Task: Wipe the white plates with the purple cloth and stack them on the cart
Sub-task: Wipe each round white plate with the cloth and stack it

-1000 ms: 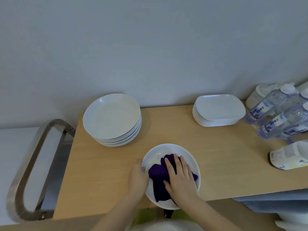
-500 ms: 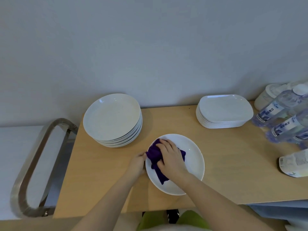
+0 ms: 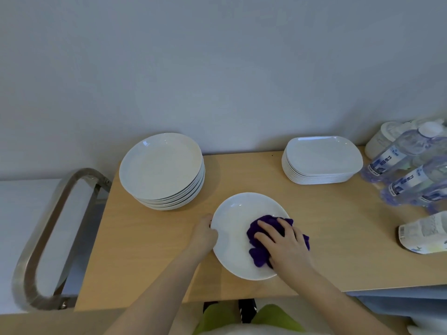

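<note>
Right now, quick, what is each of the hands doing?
Left hand: gripping the rim of the round white plate.
Right hand: fingers fairly straight, pressing the crumpled purple cloth onto that plate.

Single head-worn wide-angle view, looking steeply down and forward over the worktop's (image 3: 150, 250) near edge toward the wall.

At the right edge of my frame, clear water bottles (image 3: 408, 170) with blue labels lean in a cluster. Below them, at lower right, a white packet (image 3: 425, 234) lies on its side. At upper right, behind the bottles, white lidded tubs (image 3: 384, 139) stand by the grey wall (image 3: 217, 68). At bottom centre, green trousers (image 3: 244, 320).
</note>
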A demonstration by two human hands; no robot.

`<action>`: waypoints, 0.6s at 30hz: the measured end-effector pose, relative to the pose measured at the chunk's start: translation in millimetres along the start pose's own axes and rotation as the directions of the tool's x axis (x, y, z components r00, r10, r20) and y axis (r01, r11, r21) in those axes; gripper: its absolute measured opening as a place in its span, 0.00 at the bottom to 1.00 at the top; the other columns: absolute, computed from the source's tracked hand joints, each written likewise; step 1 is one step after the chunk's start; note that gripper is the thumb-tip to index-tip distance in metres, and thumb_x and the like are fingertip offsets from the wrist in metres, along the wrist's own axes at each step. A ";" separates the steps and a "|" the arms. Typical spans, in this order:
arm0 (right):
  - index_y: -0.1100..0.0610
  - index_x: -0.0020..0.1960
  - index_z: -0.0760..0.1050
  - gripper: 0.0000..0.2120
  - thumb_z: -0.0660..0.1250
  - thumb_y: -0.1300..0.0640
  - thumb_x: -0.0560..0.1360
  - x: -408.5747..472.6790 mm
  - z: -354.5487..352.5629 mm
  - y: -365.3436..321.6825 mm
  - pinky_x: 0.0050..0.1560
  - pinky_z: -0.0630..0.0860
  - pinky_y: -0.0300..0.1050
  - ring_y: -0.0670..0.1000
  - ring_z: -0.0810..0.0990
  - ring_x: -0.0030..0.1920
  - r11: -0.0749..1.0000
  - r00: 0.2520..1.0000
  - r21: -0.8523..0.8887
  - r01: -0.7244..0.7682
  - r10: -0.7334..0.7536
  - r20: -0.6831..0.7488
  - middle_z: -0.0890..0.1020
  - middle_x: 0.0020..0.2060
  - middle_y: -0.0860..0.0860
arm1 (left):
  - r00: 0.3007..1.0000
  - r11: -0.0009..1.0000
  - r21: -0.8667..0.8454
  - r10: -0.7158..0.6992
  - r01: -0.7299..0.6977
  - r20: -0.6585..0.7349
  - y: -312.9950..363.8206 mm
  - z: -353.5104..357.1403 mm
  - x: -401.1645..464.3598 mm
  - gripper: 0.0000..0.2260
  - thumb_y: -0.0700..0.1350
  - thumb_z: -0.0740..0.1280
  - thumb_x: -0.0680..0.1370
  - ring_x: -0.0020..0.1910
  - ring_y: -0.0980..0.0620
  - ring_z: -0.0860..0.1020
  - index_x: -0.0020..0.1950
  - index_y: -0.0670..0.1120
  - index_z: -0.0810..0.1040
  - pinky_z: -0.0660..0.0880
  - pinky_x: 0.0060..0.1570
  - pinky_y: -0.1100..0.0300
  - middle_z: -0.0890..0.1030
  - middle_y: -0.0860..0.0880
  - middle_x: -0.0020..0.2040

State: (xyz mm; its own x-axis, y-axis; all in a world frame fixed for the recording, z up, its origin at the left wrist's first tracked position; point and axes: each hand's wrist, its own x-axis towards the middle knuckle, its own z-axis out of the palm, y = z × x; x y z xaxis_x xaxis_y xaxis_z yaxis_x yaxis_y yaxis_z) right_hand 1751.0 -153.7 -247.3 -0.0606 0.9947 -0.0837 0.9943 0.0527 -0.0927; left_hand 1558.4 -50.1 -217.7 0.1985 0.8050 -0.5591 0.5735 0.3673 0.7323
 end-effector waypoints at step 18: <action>0.51 0.48 0.77 0.15 0.58 0.68 0.75 52.6 -80.0 20.5 0.44 0.77 0.44 0.50 0.79 0.43 -0.582 0.858 0.813 -0.001 0.418 0.300 0.80 0.42 0.48 | 0.998 0.991 -0.115 -0.062 0.061 -0.004 -4.0 6.2 -18.0 0.20 0.36 0.54 0.78 0.51 0.48 0.77 0.68 0.50 0.69 0.80 0.36 0.56 0.74 0.53 0.51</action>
State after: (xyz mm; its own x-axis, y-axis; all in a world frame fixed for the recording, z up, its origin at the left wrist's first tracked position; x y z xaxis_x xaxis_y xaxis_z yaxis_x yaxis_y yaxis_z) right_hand 1775.2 -93.2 -174.2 0.3372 0.8485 -0.4078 -0.6499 -0.1037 -0.7529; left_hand 1557.4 -69.0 -212.9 0.1596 0.7824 -0.6020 0.4894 0.4669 0.7366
